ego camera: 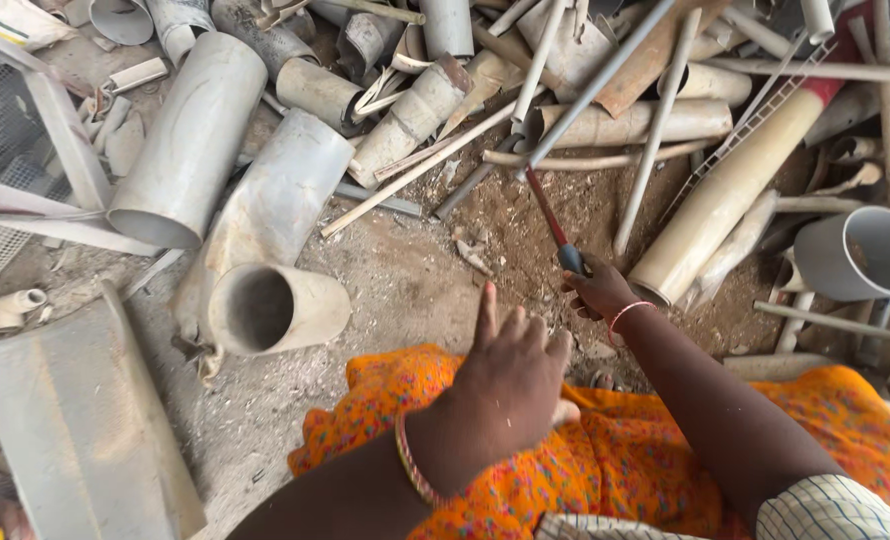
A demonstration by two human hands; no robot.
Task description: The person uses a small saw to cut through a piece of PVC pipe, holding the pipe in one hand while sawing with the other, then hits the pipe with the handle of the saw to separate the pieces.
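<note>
Hand, right (597, 292): clenched on blue grip of red-shafted tool (548, 214).
Hand, left (510, 375): released, forefinger out, above orange cloth (585, 470).
Tool: over bare dirt floor (405, 290), tip at grey pipe (605, 80); likely stiff, light; hold by grip.
Surround: scrap pipe heap (265, 200).

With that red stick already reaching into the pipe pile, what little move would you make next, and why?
Probably draw the red-handled tool back toward the body. The right hand grips its dark end, and its tip sits at the thin grey pipe on the pile's edge. The left hand is open and empty, one finger out, free to take whatever comes near.
</note>
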